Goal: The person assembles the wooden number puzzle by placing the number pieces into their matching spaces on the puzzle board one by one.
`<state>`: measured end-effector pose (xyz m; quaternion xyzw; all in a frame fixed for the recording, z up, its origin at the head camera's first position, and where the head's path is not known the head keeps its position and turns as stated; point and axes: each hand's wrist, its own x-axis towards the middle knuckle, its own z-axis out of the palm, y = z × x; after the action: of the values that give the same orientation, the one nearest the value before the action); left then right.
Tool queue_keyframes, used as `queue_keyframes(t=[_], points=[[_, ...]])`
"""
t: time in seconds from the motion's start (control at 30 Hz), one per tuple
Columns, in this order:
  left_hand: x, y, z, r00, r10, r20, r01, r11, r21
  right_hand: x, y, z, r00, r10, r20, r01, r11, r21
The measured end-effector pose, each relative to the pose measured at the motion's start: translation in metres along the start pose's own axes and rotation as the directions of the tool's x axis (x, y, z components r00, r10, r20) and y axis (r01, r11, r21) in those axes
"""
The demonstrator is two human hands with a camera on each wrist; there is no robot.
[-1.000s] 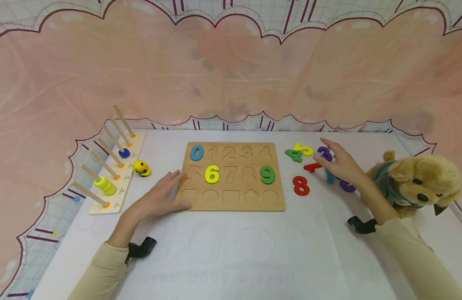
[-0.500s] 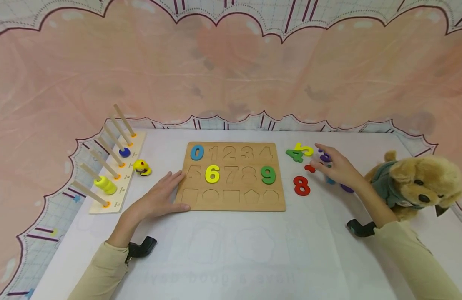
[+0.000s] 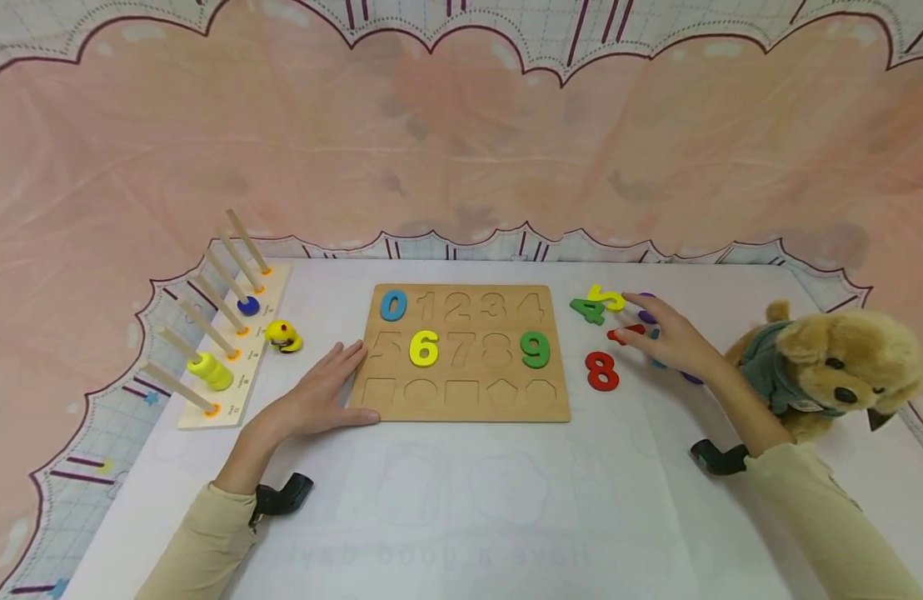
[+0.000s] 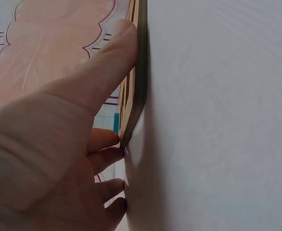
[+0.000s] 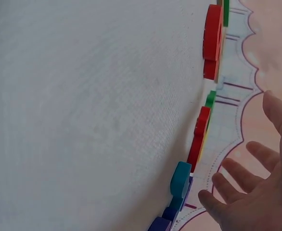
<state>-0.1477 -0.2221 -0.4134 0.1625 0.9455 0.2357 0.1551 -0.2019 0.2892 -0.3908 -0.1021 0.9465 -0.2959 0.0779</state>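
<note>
My left hand (image 3: pixel 311 398) rests at the front left corner of a wooden number board (image 3: pixel 469 368), thumb along its front edge, fingers at its left side. In the board lie a blue 0 (image 3: pixel 393 306), a yellow 6 (image 3: pixel 423 348) and a green 9 (image 3: pixel 535 350). Right of it my right hand (image 3: pixel 677 337) hovers over loose number pieces, fingers spread and holding nothing, as the right wrist view also shows. Beneath or beside that hand are a red 1 (image 3: pixel 618 336), a purple 3 (image 3: pixel 646 317) and a blue piece (image 3: pixel 657 364), all partly covered.
A green 4 (image 3: pixel 587 311), a yellow piece (image 3: pixel 606 297) and a red 8 (image 3: pixel 602 372) lie right of the board. A plush dog (image 3: pixel 836 367) sits far right. At left stand a peg rack (image 3: pixel 232 379) and a small yellow toy (image 3: pixel 283 335).
My right hand has shifted slightly left and lower over the number pieces, covering more of the purple 3. The left hand and the board stay nearly where they were.
</note>
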Motion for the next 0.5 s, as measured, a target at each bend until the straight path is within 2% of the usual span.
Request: queue_keyframes(t=[0.5], points=[[0.0009,-0.0065,0.0021,1.0,0.02,0.011,-0.02,0.998,-0.054,0.0005,0.0028,0.0053,0.998,-0.069,0.014,0.069,0.997,-0.013]])
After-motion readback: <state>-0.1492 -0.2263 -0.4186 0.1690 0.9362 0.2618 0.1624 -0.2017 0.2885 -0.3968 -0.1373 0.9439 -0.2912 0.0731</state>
